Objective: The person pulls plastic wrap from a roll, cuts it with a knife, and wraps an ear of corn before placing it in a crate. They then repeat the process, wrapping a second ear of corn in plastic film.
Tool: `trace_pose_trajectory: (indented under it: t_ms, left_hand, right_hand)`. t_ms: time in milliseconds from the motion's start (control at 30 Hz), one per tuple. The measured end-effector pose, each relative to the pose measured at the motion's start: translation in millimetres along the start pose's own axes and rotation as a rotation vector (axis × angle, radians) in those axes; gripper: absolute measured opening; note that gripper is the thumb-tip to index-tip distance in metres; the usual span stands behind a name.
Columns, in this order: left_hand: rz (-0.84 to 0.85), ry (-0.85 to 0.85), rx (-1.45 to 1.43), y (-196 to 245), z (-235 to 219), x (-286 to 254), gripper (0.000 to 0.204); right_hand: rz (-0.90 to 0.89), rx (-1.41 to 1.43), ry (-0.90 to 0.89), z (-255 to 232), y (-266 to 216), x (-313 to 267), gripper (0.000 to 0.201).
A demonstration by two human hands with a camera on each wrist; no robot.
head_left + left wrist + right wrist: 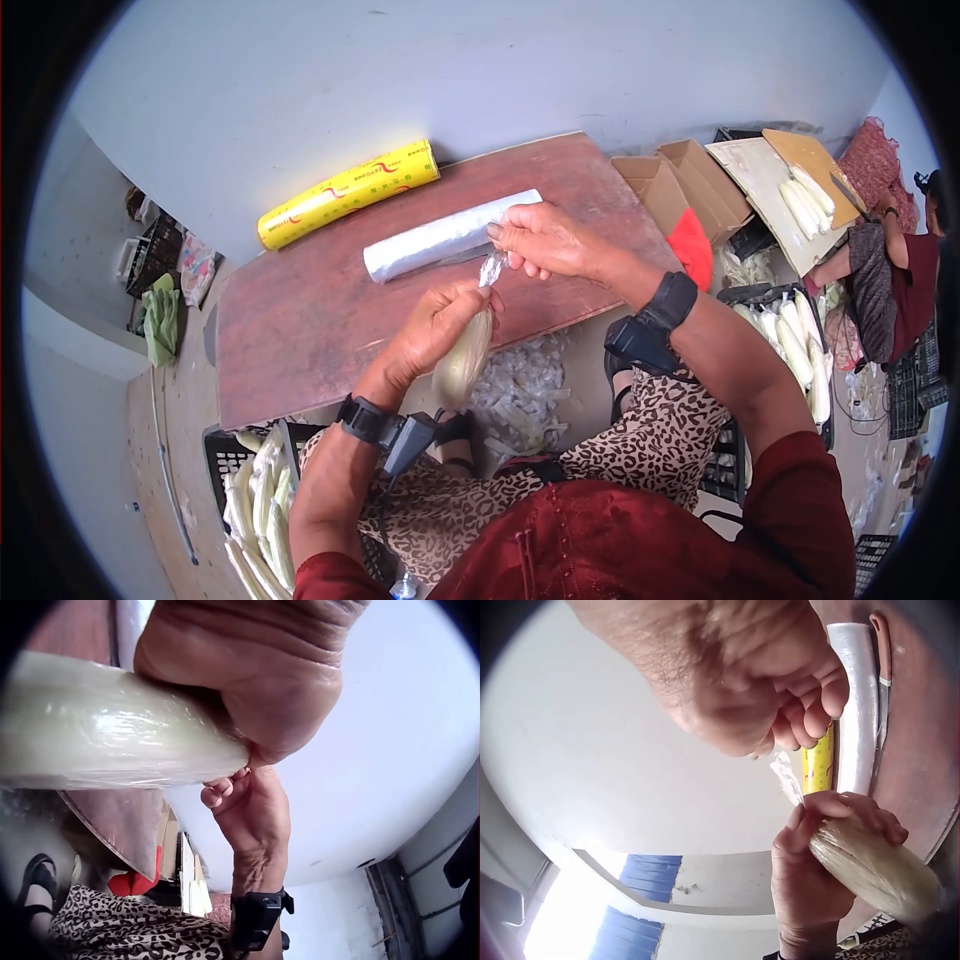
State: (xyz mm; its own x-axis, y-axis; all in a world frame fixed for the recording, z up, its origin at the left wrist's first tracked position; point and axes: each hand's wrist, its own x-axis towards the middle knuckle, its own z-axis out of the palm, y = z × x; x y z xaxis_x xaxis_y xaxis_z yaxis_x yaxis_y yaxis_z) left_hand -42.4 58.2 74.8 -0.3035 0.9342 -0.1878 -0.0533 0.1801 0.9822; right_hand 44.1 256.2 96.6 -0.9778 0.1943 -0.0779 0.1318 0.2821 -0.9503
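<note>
My left hand (440, 325) grips the upper end of a pale green, long vegetable (465, 362) wrapped in clear film. The vegetable hangs below that hand, over the table's near edge. A twisted tail of cling film (490, 269) rises from the left hand toward my right hand (550, 240), whose curled fingers pinch at its upper end. In the right wrist view the film tail (784, 778) shows right under the right fingertips. The left wrist view shows the wrapped vegetable (112, 727) close up, its film shiny and tight.
On the reddish table (300, 330) lie a clear film roll (450, 235), a yellow printed roll (348, 195) and a knife (881, 652). Crates of pale vegetables (262, 500) stand left and right (790, 340). Wrapped pieces (520, 390) lie on the floor. Another person (905, 270) sits at right.
</note>
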Motion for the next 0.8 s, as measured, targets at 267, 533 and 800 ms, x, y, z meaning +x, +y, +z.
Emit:
trace_pose_trajectory:
  t_ms: [267, 533, 800]
  left_hand:
    - [0.021, 0.04, 0.254, -8, 5, 5, 0.035]
    - [0.027, 0.006, 0.248, 0, 12, 9, 0.029]
    - [0.01, 0.017, 0.227, -9, 7, 13, 0.055]
  right_hand:
    - [0.084, -0.164, -0.191, 14, -4, -7, 0.049]
    - [-0.022, -0.125, -0.066, 21, 9, 2, 0.014]
    - [-0.056, 0.04, -0.089, 9, -1, -6, 0.012]
